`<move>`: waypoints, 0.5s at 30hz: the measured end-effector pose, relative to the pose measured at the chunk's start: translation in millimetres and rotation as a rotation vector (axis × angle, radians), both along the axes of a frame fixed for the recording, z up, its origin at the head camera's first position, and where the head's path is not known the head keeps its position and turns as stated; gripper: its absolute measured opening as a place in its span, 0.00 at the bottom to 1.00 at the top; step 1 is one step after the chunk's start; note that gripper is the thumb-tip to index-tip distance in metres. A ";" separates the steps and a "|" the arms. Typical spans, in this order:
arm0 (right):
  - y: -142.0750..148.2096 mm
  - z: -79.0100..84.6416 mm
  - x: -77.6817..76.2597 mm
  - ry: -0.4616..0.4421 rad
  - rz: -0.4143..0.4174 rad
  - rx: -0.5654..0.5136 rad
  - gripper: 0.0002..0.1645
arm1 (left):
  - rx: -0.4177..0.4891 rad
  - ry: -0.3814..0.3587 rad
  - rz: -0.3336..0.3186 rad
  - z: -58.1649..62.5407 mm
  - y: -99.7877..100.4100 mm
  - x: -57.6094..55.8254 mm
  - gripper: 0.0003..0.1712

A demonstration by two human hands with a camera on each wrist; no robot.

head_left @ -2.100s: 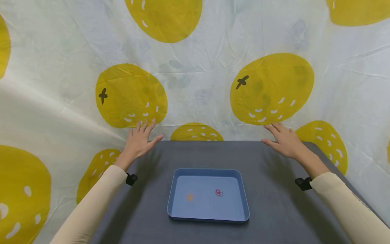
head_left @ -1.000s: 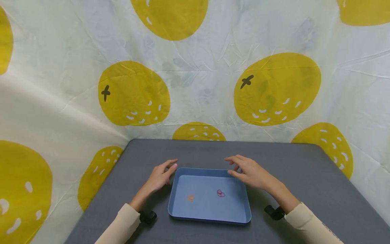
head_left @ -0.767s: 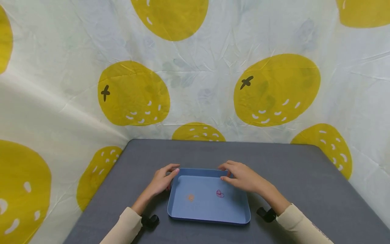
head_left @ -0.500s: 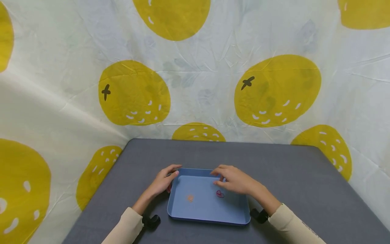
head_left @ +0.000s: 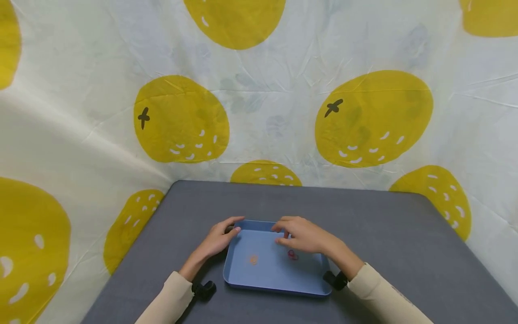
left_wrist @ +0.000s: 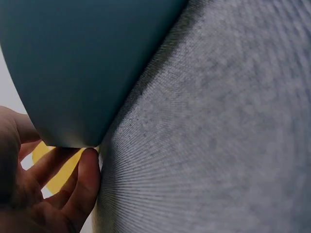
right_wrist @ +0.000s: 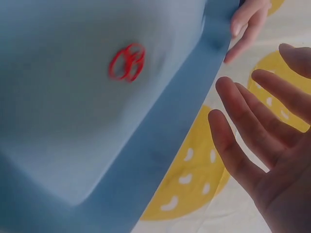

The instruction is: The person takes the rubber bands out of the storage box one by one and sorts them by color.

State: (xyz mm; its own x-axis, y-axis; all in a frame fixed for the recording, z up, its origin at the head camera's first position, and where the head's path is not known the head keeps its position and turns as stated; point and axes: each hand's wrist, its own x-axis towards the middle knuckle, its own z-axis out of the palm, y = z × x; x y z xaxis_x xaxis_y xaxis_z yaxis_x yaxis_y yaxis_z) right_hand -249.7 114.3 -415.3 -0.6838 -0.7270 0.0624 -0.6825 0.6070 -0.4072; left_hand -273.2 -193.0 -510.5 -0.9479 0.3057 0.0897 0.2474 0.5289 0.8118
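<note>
Hovering over the tray (head_left: pixel 269 275), the right hand (head_left: pixel 301 235) has come inward from the far right corner where it was a second ago; its fingers are loosely bent, spread apart, and hold nothing. The left hand (head_left: pixel 216 238), then just outside the far left corner, now grips that corner, thumb at the rim and fingers against the outer wall. (Two seconds ago both hands were raised, wide apart.) The tray has stayed in place on the table (head_left: pixel 194 202), as have the red loops (head_left: pixel 292 255) and tan loops (head_left: pixel 253 259) lying in it. The red ones, right of the tan, are thin, rounded and tangled; the tan ones make a small, pale cluster. Smooth and matt blue, the tray is a shallow rectangle with rounded corners. Ribbed grey fabric covers the table; behind hangs a creased, slightly shiny white cloth (head_left: pixel 271 121) printed with yellow rounded shapes.
</note>
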 end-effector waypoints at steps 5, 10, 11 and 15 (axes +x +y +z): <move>-16.8 2.0 -3.3 -0.042 0.035 -0.003 0.18 | -0.031 0.014 -0.022 0.8 3.6 -2.3 0.24; -29.8 0.1 -8.7 -0.068 0.063 -0.016 0.18 | -0.038 0.020 -0.088 1.8 3.9 -9.4 0.23; -31.7 -1.0 -10.3 -0.077 0.069 -0.021 0.18 | -0.033 0.017 -0.105 1.9 3.9 -11.7 0.23; -39.3 -6.3 -16.1 -0.119 0.097 -0.042 0.19 | -0.004 -0.009 -0.162 2.9 3.9 -21.2 0.23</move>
